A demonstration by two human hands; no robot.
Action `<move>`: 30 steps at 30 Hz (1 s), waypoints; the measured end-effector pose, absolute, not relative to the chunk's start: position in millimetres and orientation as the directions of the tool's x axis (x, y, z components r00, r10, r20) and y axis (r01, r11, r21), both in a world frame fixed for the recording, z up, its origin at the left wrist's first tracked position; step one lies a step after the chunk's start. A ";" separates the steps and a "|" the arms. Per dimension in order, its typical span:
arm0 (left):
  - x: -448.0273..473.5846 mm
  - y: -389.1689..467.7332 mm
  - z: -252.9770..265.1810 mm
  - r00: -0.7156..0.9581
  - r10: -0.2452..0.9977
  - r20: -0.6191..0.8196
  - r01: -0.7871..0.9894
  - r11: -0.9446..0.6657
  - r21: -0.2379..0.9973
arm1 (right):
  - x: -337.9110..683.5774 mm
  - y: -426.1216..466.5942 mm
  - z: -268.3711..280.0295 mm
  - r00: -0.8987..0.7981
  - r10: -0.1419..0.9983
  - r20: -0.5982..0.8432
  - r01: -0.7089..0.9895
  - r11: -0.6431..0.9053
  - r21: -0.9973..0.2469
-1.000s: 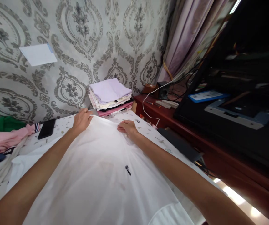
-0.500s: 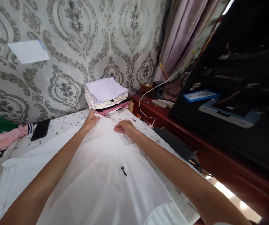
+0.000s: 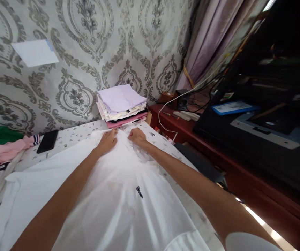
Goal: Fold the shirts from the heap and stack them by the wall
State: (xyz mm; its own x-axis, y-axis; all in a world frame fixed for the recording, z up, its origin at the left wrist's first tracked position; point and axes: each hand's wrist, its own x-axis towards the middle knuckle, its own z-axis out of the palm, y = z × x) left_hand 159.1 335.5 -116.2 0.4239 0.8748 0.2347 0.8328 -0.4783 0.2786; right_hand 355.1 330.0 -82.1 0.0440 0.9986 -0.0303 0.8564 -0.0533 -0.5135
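White shirt point(image 3: 121, 198): right hand point(image 3: 137, 136) clenched on edge, left hand point(image 3: 107, 141) half-curled atop.

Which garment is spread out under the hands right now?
The white shirt with small dark lettering, spread beneath the left hand and right hand. The others are folded in the stack by the wall or in the bunched pile at left.

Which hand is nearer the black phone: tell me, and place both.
Left. The left hand is on the white shirt, to the right of the black phone; the right hand is farther to the phone's right, beyond the left hand.
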 end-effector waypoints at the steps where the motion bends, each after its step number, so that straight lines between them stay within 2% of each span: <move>1: 159.8 335.1 -116.1 0.430 0.873 0.231 0.832 -0.482 0.273 | 354.8 332.1 -83.2 0.029 0.999 -0.033 0.865 -0.041 -0.500; 10: 166.8 330.3 -116.3 0.446 0.882 0.151 0.889 -0.457 0.042 | 361.6 334.3 -95.0 -0.067 0.995 0.067 0.899 0.090 -0.429; 16: 183.0 317.0 -109.2 0.334 0.934 0.126 0.942 -0.337 -0.001 | 369.5 333.3 -90.6 -0.131 0.989 0.070 0.885 0.149 -0.441; 19: 189.4 296.7 -107.7 0.358 0.926 0.123 0.931 -0.364 0.035 | 381.4 322.5 -85.4 -0.097 0.995 0.027 0.894 0.099 -0.438; 25: 193.0 241.4 -115.7 0.476 0.873 0.108 0.828 -0.486 0.278 | 404.4 266.6 -84.7 -0.091 0.995 -0.034 0.907 0.069 -0.415; 30: 204.5 223.5 -117.2 0.498 0.866 0.052 0.815 -0.488 0.312 | 402.0 238.9 -79.9 -0.154 0.988 -0.018 0.914 0.135 -0.382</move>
State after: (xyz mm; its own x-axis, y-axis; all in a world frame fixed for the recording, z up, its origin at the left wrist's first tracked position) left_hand 204.5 223.5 -117.2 0.4980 0.8656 0.0520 0.8152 -0.4878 0.3122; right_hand 402.0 238.9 -79.9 -0.1539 0.9879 -0.0178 0.9141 0.1355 -0.3823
